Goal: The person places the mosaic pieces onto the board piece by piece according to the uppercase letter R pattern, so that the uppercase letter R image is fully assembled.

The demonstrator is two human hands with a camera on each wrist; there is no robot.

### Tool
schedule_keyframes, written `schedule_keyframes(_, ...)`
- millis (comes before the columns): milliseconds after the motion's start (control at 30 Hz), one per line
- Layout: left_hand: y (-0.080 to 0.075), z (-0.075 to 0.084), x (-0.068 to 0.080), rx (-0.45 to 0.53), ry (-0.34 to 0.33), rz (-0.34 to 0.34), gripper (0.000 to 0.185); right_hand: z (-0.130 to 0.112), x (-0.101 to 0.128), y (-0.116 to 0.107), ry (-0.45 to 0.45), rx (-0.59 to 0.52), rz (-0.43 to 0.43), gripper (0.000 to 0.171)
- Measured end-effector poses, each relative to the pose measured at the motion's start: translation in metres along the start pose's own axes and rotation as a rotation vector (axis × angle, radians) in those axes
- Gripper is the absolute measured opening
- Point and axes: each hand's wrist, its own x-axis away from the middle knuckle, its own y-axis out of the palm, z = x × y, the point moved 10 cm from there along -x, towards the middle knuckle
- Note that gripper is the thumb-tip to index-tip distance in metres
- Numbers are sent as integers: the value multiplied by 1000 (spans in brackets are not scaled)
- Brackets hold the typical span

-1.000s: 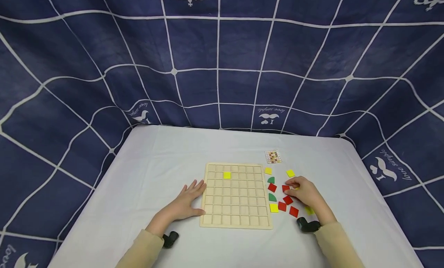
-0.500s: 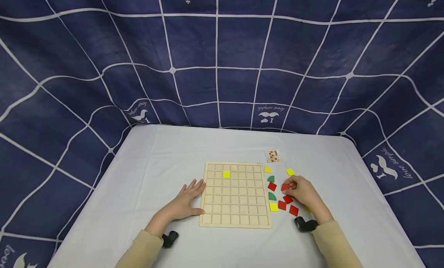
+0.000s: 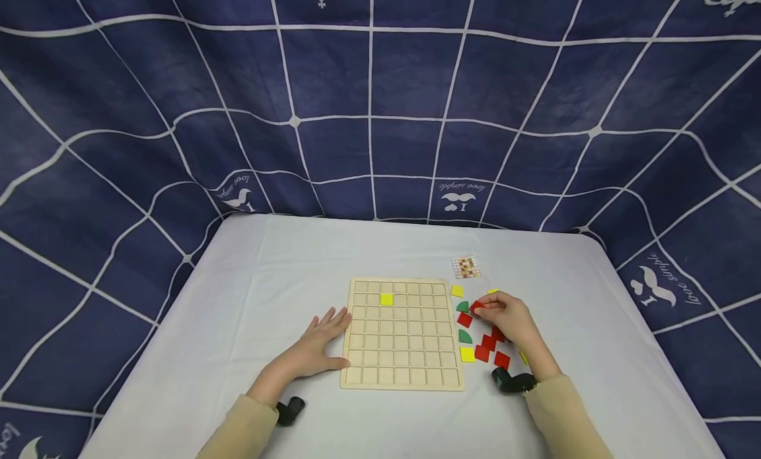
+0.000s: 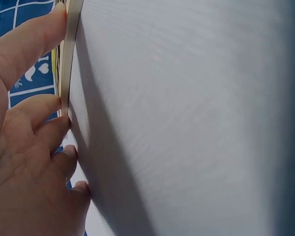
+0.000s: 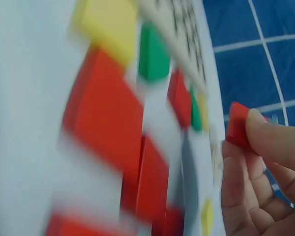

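Observation:
A wooden grid board (image 3: 401, 388) lies on the table, with one yellow square tile (image 3: 387, 299) in a cell near its top. My left hand (image 3: 315, 350) rests against the board's left side with fingers spread; in the left wrist view, the fingertips touch the board edge (image 4: 66, 59). Right of the board, my right hand (image 3: 512, 320) pinches a red square tile (image 3: 476, 307) between thumb and fingers. The right wrist view shows that red tile (image 5: 238, 125) held clear of the table. Below the hand lie several loose red tiles (image 3: 482, 353).
Two green quarter-round tiles (image 3: 465, 337) and a few yellow tiles (image 3: 467, 354) lie along the board's right side. A small card with a coloured grid pattern (image 3: 466, 267) is behind them. A dark blue curtain (image 3: 410, 148) hangs behind the white-covered table (image 3: 291, 261).
My right hand has picked up a red tile and moved slightly left and away from me, toward the board. Some red tiles beneath have shifted. My left hand has stayed in place.

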Motion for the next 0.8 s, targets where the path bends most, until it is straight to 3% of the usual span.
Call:
schedule_keyframes(267, 1, 0, 0, 3, 1, -1, 88, -42, -12, 55, -50, -153, -38, 22)
schedule_keyframes(500, 0, 0, 1, 10, -4, -3, 88, -85, -18, 102, -174, -51, -72, 12)
schedule_keyframes(800, 2, -3, -2, -4, -20, 2, 90, -100, -26, 118, -195, 43, -69, 8)
